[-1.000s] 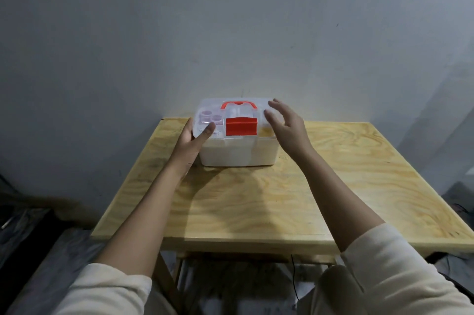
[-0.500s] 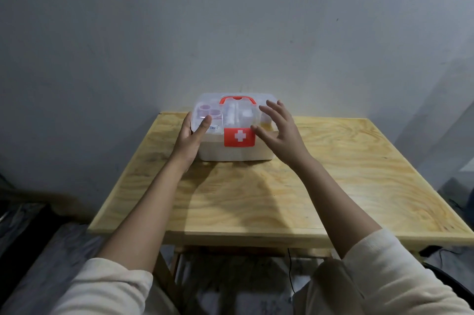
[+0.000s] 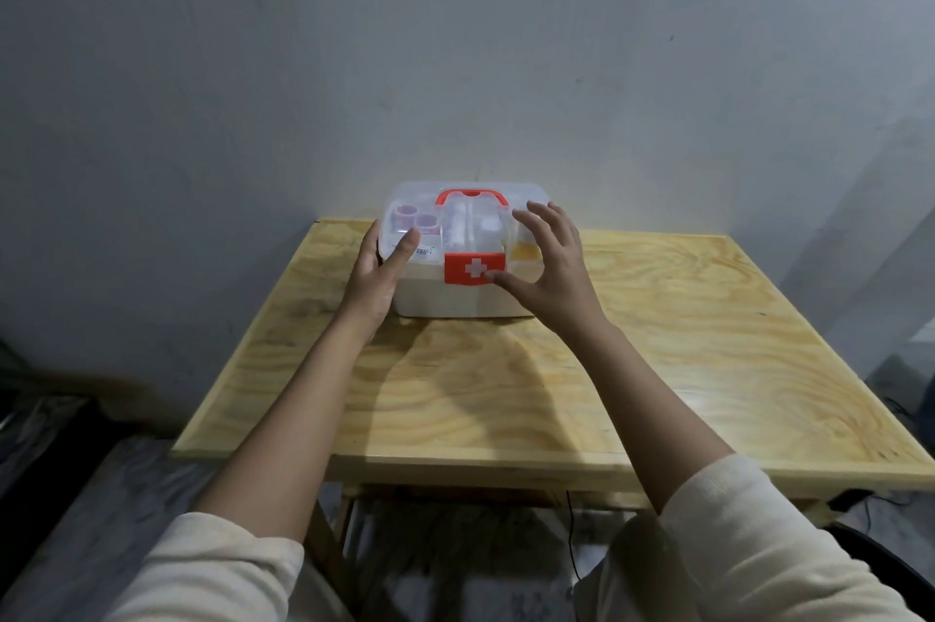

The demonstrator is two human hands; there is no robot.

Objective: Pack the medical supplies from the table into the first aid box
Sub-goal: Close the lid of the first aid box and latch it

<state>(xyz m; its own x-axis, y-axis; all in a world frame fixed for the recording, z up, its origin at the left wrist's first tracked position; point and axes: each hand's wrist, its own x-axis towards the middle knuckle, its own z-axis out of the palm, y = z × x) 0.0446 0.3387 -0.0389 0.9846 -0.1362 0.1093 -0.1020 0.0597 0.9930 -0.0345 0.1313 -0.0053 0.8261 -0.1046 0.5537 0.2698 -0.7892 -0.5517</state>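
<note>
The first aid box [image 3: 435, 300] stands at the far middle of the wooden table [image 3: 657, 343], against the wall. It has a white base, a clear lid with a red handle [image 3: 471, 194], and a red latch [image 3: 468, 267] with a white cross folded down over its front. Small purple-capped containers [image 3: 416, 218] and white supplies show through the lid. My left hand [image 3: 374, 277] clasps the box's left side, thumb on the lid. My right hand [image 3: 551, 267] is spread at the right front, thumb tip touching the latch, fingers above the lid.
A grey wall [image 3: 455, 64] rises right behind the box. No loose supplies lie on the tabletop. Dark floor and a thin black cable [image 3: 570, 535] show below the table's near edge.
The red latch has swung down from lying flat on the lid to covering the box's front. My right hand dropped from the lid's right edge to the latch. The left hand stayed.
</note>
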